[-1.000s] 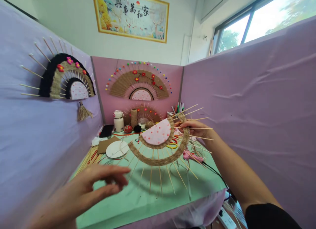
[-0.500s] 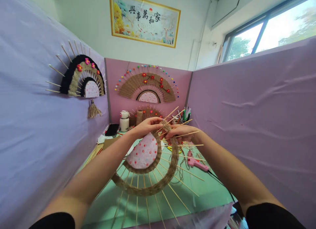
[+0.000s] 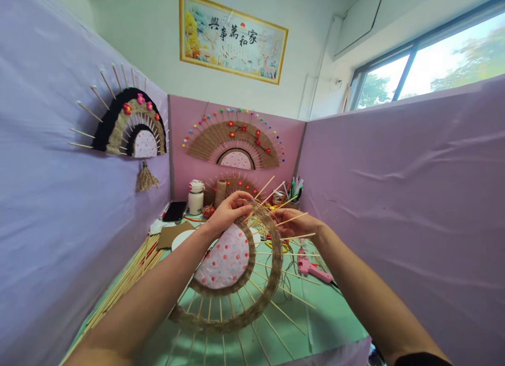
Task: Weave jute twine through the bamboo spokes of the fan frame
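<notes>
I hold an unfinished fan [image 3: 226,261] above the green table [image 3: 327,313]: a pink flowered half-disc with a jute rim, thin wooden sticks fanning out, and an outer band of woven jute twine. My left hand [image 3: 229,212] pinches the top of the fan where the sticks meet the twine band. At the fan's right upper edge my right hand [image 3: 294,222] has its fingers closed among the sticks and the twine. Both forearms reach in from below.
Finished fans hang on the left wall [image 3: 130,124] and the back wall [image 3: 234,142]. Loose sticks [image 3: 126,282] lie at the table's left. A pink glue gun [image 3: 311,268] lies at the right. A white jar [image 3: 195,196], a twine spool and a phone [image 3: 175,211] stand at the back.
My left hand rose from low at the left and took hold of the fan's top. The fan has tilted and come nearer and lower; the view shifted slightly.
</notes>
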Demonstrator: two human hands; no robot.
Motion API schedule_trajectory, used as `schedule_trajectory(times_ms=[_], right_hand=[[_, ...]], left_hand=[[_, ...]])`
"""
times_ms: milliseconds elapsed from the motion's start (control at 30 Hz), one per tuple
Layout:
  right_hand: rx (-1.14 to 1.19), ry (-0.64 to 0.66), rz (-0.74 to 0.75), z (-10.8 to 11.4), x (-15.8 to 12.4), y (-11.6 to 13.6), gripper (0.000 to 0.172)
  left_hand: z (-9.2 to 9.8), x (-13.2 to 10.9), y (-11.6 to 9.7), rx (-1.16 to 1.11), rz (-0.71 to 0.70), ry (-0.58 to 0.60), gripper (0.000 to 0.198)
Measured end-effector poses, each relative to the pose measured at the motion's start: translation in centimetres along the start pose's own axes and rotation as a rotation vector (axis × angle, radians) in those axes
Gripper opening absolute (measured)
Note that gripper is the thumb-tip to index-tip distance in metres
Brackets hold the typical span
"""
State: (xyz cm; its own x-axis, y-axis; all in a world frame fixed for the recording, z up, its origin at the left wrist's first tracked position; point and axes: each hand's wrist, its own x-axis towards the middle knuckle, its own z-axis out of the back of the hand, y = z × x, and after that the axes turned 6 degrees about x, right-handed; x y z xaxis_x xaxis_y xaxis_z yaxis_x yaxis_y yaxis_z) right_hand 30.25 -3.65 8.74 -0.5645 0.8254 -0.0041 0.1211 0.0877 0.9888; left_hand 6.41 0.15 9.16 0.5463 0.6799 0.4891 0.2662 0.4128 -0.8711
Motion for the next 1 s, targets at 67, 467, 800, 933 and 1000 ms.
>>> schedule_trajectory(times_ms=[67, 467, 800, 933, 1000], right_hand=[[0.062, -0.116, 0.034, 0.4, 0.3, -0.5, 0.033], [0.164, -0.148, 0.112, -0.5, 3.9, -1.2, 0.026], [0.176, -0.130, 0.041, -1.2, 5.3, -3.8, 0.026], [0.202, -0.103, 0.028, -1.2, 5.8, -4.2, 0.026], [0.207, -0.103, 0.026, -1.1, 6.1, -4.4, 0.027]], left_hand=[[0.7, 0.1, 0.7, -0.034, 0.015, -0.031, 0.037], [3.9, -0.1, 2.3, -0.516, 0.268, -0.130, 0.039], [4.8, -1.5, 4.4, -0.569, 0.472, 0.058, 0.035], [5.3, -1.3, 4.4, -0.495, 0.456, -0.014, 0.034], [5.4, -1.3, 4.2, -0.477, 0.459, -0.066, 0.032]])
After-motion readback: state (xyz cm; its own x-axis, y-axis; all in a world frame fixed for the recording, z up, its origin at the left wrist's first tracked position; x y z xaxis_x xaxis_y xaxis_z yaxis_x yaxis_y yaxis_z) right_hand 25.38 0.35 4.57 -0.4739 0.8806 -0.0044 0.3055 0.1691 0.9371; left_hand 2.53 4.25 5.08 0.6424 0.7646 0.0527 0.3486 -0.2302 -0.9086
